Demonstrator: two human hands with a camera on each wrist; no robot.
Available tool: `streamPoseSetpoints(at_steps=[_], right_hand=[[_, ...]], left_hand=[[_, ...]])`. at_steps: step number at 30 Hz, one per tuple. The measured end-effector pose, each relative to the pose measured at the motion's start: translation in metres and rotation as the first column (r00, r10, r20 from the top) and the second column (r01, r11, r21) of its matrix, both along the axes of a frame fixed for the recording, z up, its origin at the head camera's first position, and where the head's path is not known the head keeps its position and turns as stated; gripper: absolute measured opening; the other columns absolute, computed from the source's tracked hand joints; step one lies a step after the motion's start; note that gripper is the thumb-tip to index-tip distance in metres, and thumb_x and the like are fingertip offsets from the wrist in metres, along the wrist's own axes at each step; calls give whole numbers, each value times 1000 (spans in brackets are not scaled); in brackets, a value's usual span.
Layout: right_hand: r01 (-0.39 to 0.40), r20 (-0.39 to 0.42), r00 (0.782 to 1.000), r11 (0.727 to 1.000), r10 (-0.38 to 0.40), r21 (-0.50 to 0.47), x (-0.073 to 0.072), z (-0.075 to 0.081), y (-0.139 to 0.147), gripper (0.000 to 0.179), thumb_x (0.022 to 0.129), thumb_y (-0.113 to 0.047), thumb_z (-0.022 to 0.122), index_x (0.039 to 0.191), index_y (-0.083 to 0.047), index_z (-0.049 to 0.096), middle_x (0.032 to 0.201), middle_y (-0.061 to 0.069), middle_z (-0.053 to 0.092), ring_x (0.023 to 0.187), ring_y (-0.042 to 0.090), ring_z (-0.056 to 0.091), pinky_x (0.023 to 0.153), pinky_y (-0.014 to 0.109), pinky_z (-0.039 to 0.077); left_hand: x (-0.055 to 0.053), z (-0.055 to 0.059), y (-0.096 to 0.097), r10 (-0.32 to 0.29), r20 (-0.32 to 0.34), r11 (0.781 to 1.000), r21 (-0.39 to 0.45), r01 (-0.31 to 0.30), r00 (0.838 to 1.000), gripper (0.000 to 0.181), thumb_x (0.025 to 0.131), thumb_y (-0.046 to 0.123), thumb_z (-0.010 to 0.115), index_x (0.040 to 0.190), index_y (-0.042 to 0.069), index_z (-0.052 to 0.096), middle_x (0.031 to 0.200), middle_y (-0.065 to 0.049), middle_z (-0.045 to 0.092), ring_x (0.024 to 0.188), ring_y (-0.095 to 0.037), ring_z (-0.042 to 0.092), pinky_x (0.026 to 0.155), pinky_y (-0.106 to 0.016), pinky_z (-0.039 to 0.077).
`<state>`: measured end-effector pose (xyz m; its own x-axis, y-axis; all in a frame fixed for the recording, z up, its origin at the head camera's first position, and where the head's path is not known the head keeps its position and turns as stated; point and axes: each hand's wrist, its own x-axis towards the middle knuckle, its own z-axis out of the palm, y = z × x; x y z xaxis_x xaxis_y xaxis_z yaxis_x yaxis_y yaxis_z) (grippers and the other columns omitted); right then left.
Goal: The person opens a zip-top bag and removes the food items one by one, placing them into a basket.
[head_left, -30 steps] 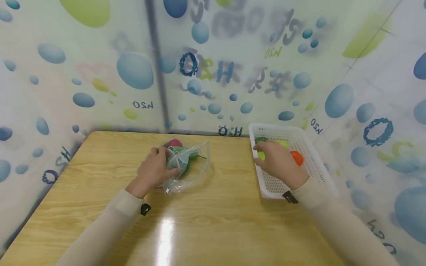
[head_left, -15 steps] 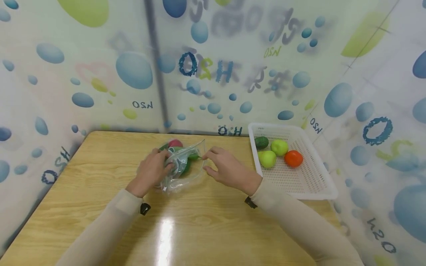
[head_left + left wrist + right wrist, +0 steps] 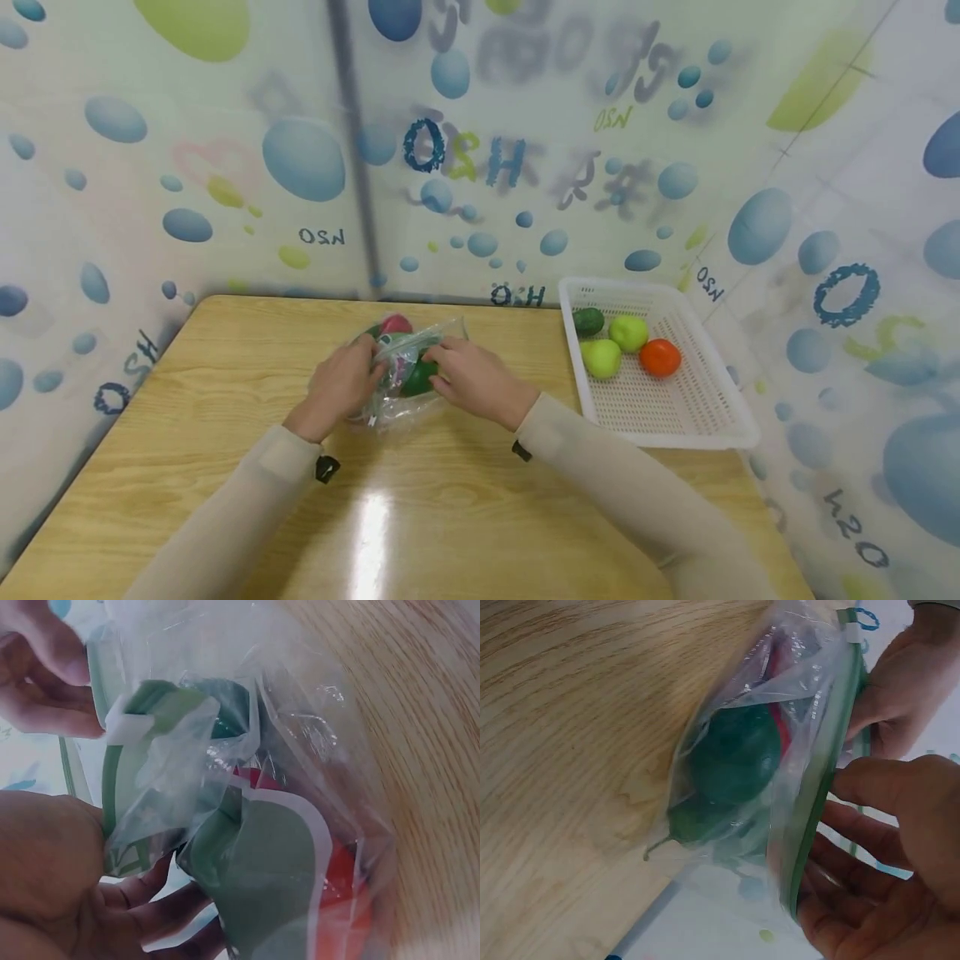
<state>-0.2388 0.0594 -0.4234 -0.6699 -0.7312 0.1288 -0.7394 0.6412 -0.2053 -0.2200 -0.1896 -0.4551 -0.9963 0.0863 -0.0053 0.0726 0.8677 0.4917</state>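
Note:
A clear zip bag (image 3: 401,410) with a green zip strip (image 3: 819,796) lies on the table, filled with produce. Through its plastic show a round dark green item (image 3: 735,754), a green pepper-like item with a thin stem (image 3: 694,821) and a red item (image 3: 395,324). My left hand (image 3: 341,385) grips the bag's left side near the mouth. At the opposite side my right hand (image 3: 480,379) holds the zip edge between thumb and fingers. In the left wrist view a green and white print (image 3: 270,862) on the bag hides part of the contents.
To the right stands a white plastic basket (image 3: 705,429). Inside it are two light green apples (image 3: 628,332), a tomato (image 3: 660,358) and a dark green cucumber-like item (image 3: 588,322). A patterned wall (image 3: 465,250) borders the wooden table (image 3: 450,517) at the back.
My right hand has moved left from over the basket to the bag and now holds its edge. The left hand has stayed on the bag. The basket's contents are uncovered.

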Motion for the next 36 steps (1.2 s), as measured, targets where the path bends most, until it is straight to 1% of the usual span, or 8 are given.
streamPoseSetpoints(at_steps=[4,7,12,16,20,25,30,36], right_hand=[[78,0,997,996,-79,52,-4,-9,-5,39,112,-28,82,144,-5,77,141,14,79,116,22,80,97,36,71],[128,21,991,988,-130,89,-6,-17,-11,47,112,-36,83,149,-7,75,144,13,78,118,22,80,96,37,71],[166,45,984,978,-172,127,-10,-29,-19,61,108,-44,85,157,-10,69,150,14,77,127,24,79,100,40,71],[160,38,986,979,-165,125,-11,-38,-24,65,106,-42,88,158,-10,67,155,14,75,135,26,78,107,43,70],[149,47,987,983,-155,107,-11,-42,-26,64,105,-38,90,157,-8,67,154,14,75,134,27,78,109,42,69],[149,65,986,985,-155,92,-12,-45,-29,66,104,-36,92,156,-4,66,152,17,75,133,28,78,110,41,68],[136,84,986,988,-142,75,-13,-45,-31,71,103,-32,94,159,-2,62,157,20,71,140,30,76,118,42,64],[118,82,989,991,-124,69,-13,-46,-29,66,101,-32,95,156,-6,67,157,16,73,141,29,75,119,40,63]], left_hand=[[-2,-1,0,16,31,1000,3,-16,999,21,119,24,65,121,4,60,95,-13,68,79,-27,63,65,-40,50],[-2,-1,-1,14,37,1000,16,-14,999,22,120,24,63,122,2,59,93,-13,66,75,-26,62,62,-38,48],[-1,0,-2,7,45,999,47,-9,999,21,120,22,62,122,1,57,91,-13,64,72,-25,61,60,-36,46],[1,2,-1,3,44,998,70,-6,999,21,120,21,62,121,1,56,91,-13,64,73,-25,61,61,-36,46],[1,3,0,5,36,997,71,-8,999,21,120,21,62,121,1,57,91,-14,64,73,-26,61,61,-37,46],[1,4,1,11,44,997,69,-14,999,21,120,21,62,120,1,56,90,-13,62,72,-25,60,60,-36,45],[1,6,1,20,60,997,72,-24,998,22,119,21,63,120,0,57,90,-12,62,72,-24,60,59,-35,45],[1,4,2,23,57,997,70,-27,998,21,119,20,63,118,0,57,88,-12,62,70,-23,60,57,-34,45]])
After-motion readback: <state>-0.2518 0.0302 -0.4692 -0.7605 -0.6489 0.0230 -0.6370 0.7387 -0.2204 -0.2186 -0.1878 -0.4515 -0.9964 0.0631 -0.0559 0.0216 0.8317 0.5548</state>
